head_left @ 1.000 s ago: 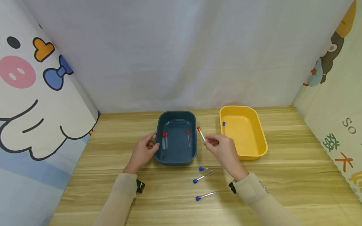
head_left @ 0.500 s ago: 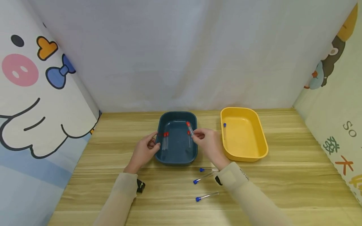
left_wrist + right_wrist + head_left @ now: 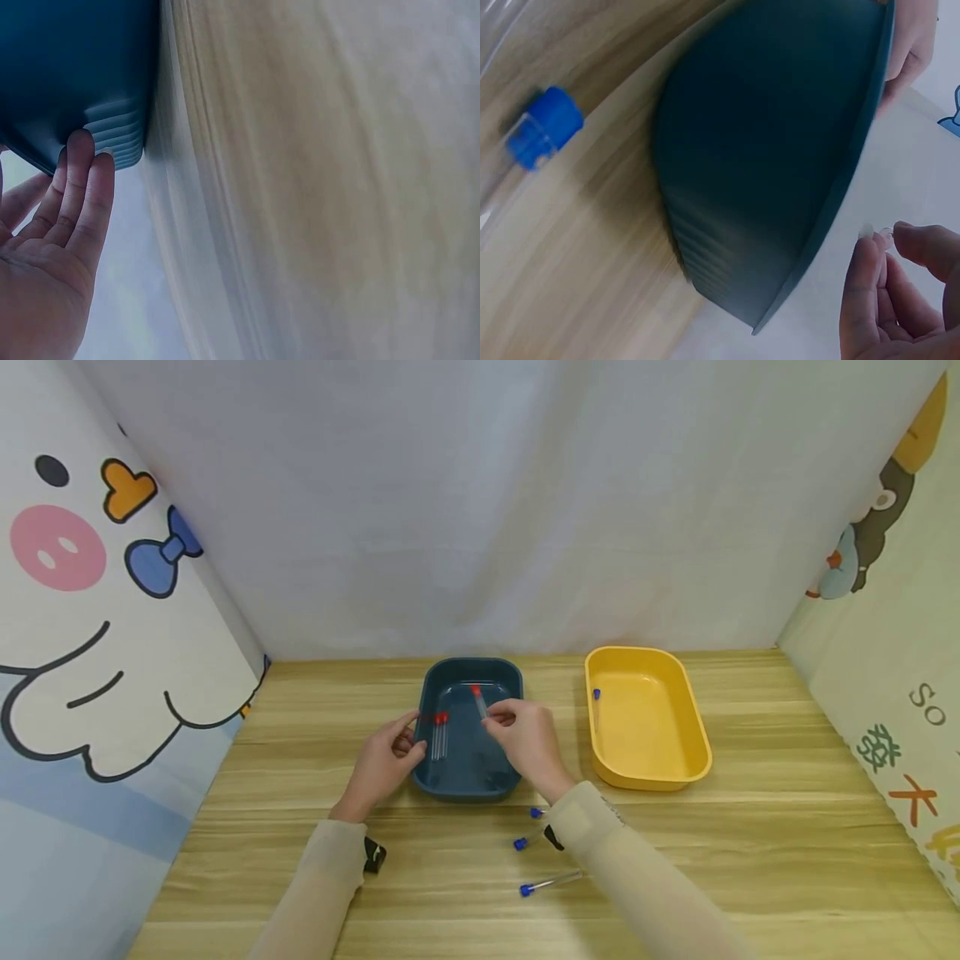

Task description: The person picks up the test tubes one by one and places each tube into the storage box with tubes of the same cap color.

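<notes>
while the left hand [image 3: 381, 765] grips one tray [image 3: 467, 781] of two, the right hand [image 3: 527, 739] pinches one red-capped tube [image 3: 480, 702].

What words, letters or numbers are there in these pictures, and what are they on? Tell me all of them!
"SO": on the printed backdrop at the right of the head view.
"發": green, below and left of that, same backdrop.
Red character: maybe "大"; I'm not sure.
Yellow mark below it: cut off, unreadable.
Marks on the right sleeve: too small to read.
Test tubes, dark blue tray, yellow tray: no readable writing.
</notes>
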The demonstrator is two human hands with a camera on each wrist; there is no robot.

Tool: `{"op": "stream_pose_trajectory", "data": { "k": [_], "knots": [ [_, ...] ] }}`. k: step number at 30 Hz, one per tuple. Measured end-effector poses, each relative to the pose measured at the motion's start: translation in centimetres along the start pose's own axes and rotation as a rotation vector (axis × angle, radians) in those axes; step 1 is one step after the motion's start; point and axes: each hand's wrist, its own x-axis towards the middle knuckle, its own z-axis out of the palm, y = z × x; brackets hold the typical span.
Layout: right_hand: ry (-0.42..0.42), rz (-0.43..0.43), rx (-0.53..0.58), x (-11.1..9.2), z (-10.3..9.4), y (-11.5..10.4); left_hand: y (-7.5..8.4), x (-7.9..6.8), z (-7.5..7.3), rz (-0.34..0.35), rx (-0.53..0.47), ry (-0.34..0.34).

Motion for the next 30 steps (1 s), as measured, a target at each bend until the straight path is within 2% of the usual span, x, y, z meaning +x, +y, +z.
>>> {"op": "stream_pose_trajectory", "data": {
  "k": [4, 10, 18, 25, 30],
  "knots": [
    [0.007, 0.003, 0.035, 0.1, 1.0, -0.1, 0.0, 0.0, 0.0, 0.003, -0.003, 0.006],
    [0.011, 0.065, 0.081, 0.3, 2.7, -0.3, 0.0, 0.1, 0.1, 0.004, -0.007, 0.005],
    [-0.005, 0.142, 0.009, 0.7, 4.6, -0.6, -0.1, 0.0, 0.0, -0.001, -0.019, 0.007],
    [-0.011, 0.215, -0.021, 1.2, 5.6, 0.1, -0.3, 0.0, 0.0, 0.04, -0.012, 0.013],
    [-0.013, 0.219, -0.028, 1.4, 6.1, 0.9, -0.3, 0.1, 0.0, 0.032, -0.014, 0.016]
  ]
}}
